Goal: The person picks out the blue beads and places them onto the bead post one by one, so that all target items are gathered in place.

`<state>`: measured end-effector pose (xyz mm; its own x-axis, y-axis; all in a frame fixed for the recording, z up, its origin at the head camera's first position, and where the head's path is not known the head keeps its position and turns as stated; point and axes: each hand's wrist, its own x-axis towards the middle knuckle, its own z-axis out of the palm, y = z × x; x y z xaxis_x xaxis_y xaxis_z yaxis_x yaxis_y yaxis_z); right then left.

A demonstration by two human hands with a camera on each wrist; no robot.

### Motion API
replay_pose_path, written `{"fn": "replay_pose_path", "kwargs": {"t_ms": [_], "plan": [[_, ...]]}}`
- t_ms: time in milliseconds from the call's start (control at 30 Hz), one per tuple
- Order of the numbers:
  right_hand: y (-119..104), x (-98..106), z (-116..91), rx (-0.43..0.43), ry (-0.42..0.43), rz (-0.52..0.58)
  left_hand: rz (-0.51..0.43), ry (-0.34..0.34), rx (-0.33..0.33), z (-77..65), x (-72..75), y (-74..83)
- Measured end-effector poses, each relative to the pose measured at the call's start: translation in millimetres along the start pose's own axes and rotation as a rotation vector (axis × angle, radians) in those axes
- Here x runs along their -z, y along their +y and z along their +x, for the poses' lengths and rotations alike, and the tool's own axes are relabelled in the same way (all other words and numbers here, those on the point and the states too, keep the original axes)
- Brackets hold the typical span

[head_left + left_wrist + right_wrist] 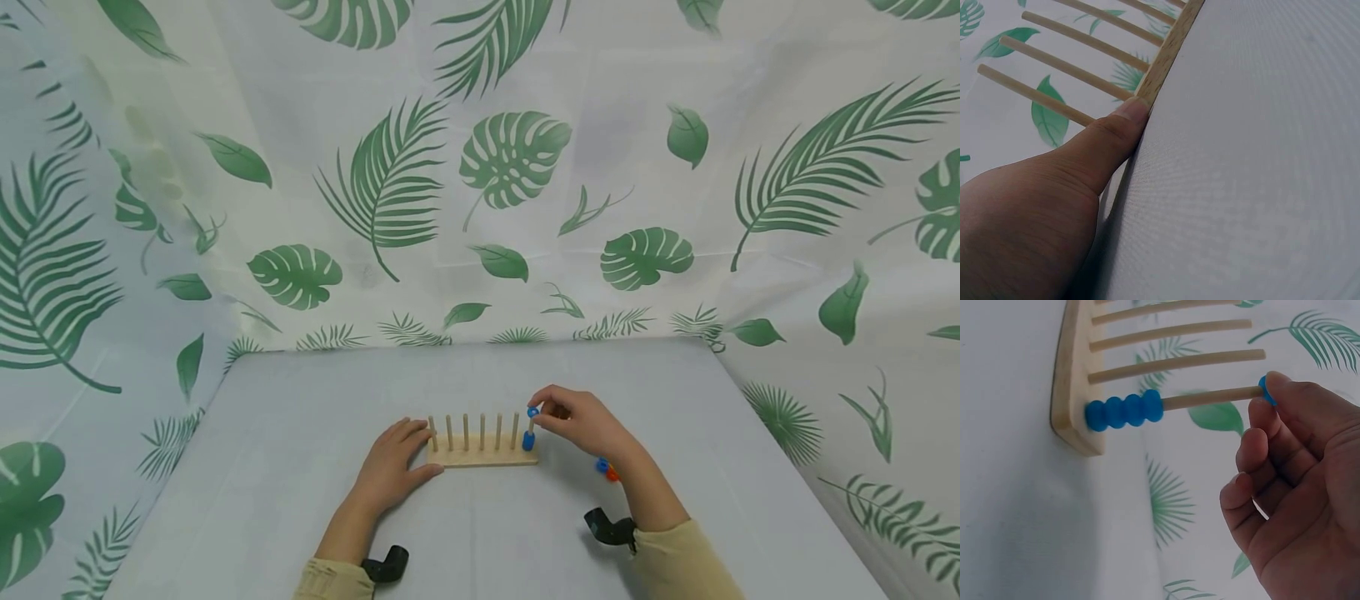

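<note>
A wooden peg board point(480, 458) lies on the table, with several upright pegs in a row. My left hand point(393, 467) grips its left end, the thumb point(1119, 125) pressed along the front edge of the base. At the opposite end, several blue beads point(1125, 409) are stacked at the bottom of the last peg point(1210, 399). Between thumb and forefinger my right hand point(588, 421) pinches another blue bead point(1267, 390) right at that peg's tip. The other right-hand fingers are curled loosely below. No beads show on the remaining pegs.
Close to the right forearm, a loose blue bead point(602, 465) and a red-orange bead point(612, 475) lie on the white table point(300, 400). A leaf-patterned cloth point(525, 250) hangs behind and at the sides. Each wrist wears a black mount point(611, 529).
</note>
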<state>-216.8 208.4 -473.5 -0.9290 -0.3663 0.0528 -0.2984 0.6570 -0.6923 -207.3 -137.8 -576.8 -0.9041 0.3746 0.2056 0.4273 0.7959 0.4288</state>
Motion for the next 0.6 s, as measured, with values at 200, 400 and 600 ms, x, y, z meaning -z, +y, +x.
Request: {"fn": "replay_pose_path", "kwargs": {"t_ms": [200, 400, 600], "plan": [[7.8, -7.3, -2.5, 0.042, 0.032, 0.046, -0.008, -0.002, -0.003, 0.0, -0.2, -0.9], [17.4, -17.7, -3.1, 0.077, 0.046, 0.112, -0.017, -0.003, 0.005, -0.2, 1.6, 0.8], [24.9, -28.2, -4.7, 0.057, 0.043, 0.151, -0.014, -0.005, 0.007, 0.2, 0.7, 0.4]]}}
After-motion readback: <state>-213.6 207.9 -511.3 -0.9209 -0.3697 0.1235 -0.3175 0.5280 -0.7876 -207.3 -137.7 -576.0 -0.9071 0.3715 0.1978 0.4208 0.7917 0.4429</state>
